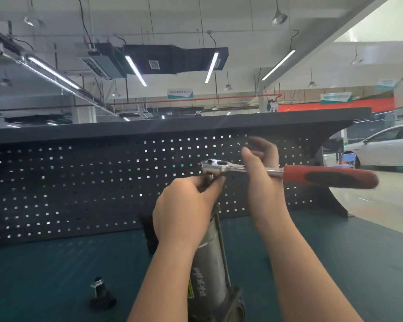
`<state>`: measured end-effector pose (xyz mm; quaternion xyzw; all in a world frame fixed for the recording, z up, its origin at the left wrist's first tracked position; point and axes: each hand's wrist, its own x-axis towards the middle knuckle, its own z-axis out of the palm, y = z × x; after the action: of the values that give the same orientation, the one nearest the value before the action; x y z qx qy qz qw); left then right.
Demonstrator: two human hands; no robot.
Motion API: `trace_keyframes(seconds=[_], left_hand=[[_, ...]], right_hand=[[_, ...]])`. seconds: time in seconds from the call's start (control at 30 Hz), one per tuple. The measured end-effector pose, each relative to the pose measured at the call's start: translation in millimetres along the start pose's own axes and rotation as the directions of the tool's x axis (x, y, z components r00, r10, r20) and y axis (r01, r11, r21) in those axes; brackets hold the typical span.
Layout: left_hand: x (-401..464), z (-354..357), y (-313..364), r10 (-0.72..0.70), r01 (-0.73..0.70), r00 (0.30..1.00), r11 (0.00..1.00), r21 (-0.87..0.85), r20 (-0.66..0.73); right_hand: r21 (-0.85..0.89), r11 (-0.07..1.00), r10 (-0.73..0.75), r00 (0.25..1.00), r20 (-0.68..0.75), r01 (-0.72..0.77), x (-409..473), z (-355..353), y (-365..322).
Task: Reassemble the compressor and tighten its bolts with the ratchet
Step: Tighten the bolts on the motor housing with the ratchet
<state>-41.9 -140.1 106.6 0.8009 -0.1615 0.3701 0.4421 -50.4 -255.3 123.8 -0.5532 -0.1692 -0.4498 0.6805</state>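
The grey compressor cylinder [209, 263] stands upright on the blue bench, a long tie rod running down its side. My left hand [184, 212] grips its top end and hides the cap. A chrome ratchet [219, 167] with a red and black handle [330, 176] lies level over the top, its socket pointing down between my left fingers. My right hand [263, 173] pinches the chrome shank just behind the ratchet head, far from the red grip.
A small black fitting with a metal top [100, 291] stands on the bench [44, 275] at the left. A dark pegboard back panel [79, 182] rises behind. Another dark part [149, 233] sits behind my left wrist. A white car [386, 147] is parked far right.
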Motion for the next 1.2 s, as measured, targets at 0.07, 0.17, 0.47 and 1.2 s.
trace_keyframes(seconds=[0.07, 0.17, 0.47, 1.2], left_hand=[[0, 0, 4, -0.033, 0.031, 0.999, 0.998, -0.050, -0.022], [8, -1, 5, -0.087, 0.084, 0.996, 0.995, -0.061, -0.037], [1, 3, -1, 0.055, -0.055, 0.998, 0.998, 0.033, 0.006], [7, 5, -3, -0.041, 0.045, 0.996, 0.998, 0.047, -0.082]], right_hand=[[-0.312, 0.913, -0.261, 0.964, 0.050, 0.263, -7, 13, -5], [-0.603, 0.484, -0.509, 0.764, 0.395, 0.634, -26, 41, -3], [0.099, 0.973, 0.212, 0.977, -0.005, -0.210, 5, -3, 12], [-0.458, 0.763, -0.375, 0.890, 0.261, 0.456, -29, 48, 2]])
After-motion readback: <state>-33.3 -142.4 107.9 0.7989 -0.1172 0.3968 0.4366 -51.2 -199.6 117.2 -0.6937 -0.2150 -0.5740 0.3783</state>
